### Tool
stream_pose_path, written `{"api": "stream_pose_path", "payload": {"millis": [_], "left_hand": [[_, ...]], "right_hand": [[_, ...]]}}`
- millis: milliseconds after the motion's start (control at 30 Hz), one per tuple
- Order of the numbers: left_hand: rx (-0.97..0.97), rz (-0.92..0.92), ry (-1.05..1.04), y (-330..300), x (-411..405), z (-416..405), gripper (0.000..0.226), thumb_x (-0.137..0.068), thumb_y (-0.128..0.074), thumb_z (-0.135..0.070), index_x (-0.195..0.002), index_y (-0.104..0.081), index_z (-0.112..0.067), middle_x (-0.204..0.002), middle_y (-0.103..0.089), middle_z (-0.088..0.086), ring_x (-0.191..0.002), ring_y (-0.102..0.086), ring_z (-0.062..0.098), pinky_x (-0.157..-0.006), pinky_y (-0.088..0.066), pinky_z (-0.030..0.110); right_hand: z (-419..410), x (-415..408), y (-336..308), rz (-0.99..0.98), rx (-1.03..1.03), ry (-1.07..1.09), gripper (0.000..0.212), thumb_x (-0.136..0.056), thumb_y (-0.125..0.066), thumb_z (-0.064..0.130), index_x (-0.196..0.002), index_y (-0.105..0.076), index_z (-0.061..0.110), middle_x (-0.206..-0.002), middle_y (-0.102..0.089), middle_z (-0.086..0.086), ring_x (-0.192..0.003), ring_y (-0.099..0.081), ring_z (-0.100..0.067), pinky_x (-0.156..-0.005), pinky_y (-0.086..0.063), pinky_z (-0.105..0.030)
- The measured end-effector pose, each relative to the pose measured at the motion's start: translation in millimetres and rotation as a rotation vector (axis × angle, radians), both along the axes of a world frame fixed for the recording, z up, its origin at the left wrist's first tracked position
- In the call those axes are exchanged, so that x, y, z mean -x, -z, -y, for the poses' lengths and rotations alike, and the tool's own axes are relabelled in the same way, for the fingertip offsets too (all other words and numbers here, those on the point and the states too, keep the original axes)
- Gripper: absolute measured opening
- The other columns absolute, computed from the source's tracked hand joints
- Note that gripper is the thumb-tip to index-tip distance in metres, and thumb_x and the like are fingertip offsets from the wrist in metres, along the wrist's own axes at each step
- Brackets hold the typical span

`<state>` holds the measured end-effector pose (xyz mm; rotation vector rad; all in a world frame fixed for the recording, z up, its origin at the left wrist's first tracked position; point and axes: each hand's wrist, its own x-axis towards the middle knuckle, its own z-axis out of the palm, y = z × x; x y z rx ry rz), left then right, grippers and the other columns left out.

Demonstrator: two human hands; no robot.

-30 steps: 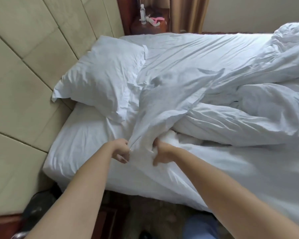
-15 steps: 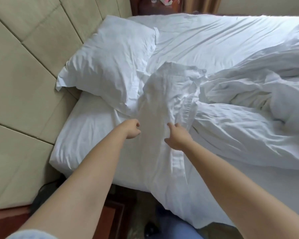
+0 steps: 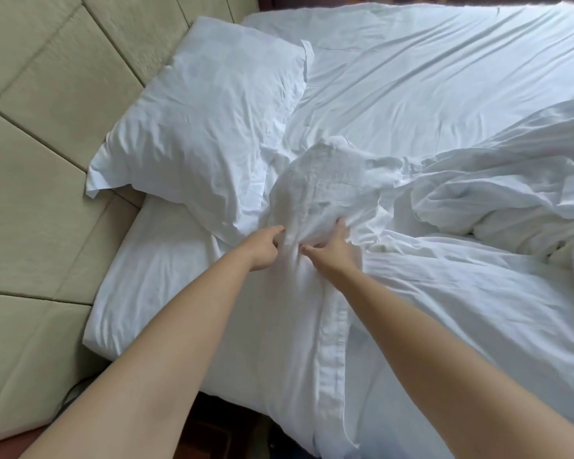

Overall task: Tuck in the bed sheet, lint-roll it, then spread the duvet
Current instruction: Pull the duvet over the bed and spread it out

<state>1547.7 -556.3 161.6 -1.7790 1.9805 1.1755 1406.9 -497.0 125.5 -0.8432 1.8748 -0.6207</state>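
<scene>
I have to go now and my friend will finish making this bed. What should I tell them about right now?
Left hand: grips a bunch of white cloth.
Right hand: fingers curled into the same bunch.
Duvet: heaped on the right side of the bed sheet, its edge hanging over the near side.
Pillow: against the headboard.
Done: cannot tell about tucking.
Left: spread the duvet flat. No lint roller in view.

Two bare forearms reach out from the lower edge, unsleeved, with no watch, ring or glove visible.
</scene>
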Motion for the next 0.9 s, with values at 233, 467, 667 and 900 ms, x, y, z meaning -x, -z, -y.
{"api": "stream_pose_path", "payload": {"millis": [233, 467, 667, 900], "left_hand": [[-0.03, 0.02, -0.14, -6, -56, 19, 0.049, -0.091, -0.035, 0.006, -0.134, -0.052, -0.011, -0.133, -0.054, 0.015, -0.123, -0.05, 0.032, -0.098, -0.041, 0.03], [-0.034, 0.069, -0.167, 5, -110, 13, 0.052, -0.092, -0.03, 0.005, -0.135, -0.051, -0.015, -0.141, -0.045, 0.015, -0.126, -0.047, 0.03, -0.102, -0.038, 0.031], [-0.033, 0.056, -0.275, 3, -173, -1, 0.057, -0.094, -0.028, 0.001, -0.144, -0.04, -0.024, -0.142, -0.045, 0.011, -0.127, -0.047, 0.029, -0.107, -0.038, 0.037], [0.052, 0.111, -0.34, -4, -254, -21, 0.049, -0.097, -0.033, -0.003, -0.142, -0.043, -0.018, -0.145, -0.043, 0.01, -0.131, -0.043, 0.027, -0.107, -0.037, 0.037]], "right_hand": [[26, -60, 0, 0.015, -0.005, -0.238, 0.071, -0.079, -0.073, 0.04, -0.135, -0.04, 0.011, -0.114, -0.06, -0.009, -0.099, -0.061, -0.023, -0.081, -0.049, -0.035], [41, -66, 6, -0.153, -0.045, -0.241, 0.076, -0.082, -0.058, 0.015, -0.146, -0.018, 0.017, -0.129, -0.049, -0.012, -0.115, -0.051, -0.034, -0.08, -0.045, -0.034], [38, -157, -12, 0.122, 0.089, -0.484, 0.067, -0.076, -0.06, 0.003, -0.135, -0.039, 0.025, -0.106, -0.06, -0.005, -0.097, -0.061, -0.027, -0.076, -0.054, -0.038], [-10, -226, 7, 0.051, -0.434, -1.251, 0.061, -0.084, -0.068, 0.025, -0.14, -0.045, 0.033, -0.136, -0.052, -0.001, -0.12, -0.054, -0.023, -0.104, -0.041, -0.032]]}}
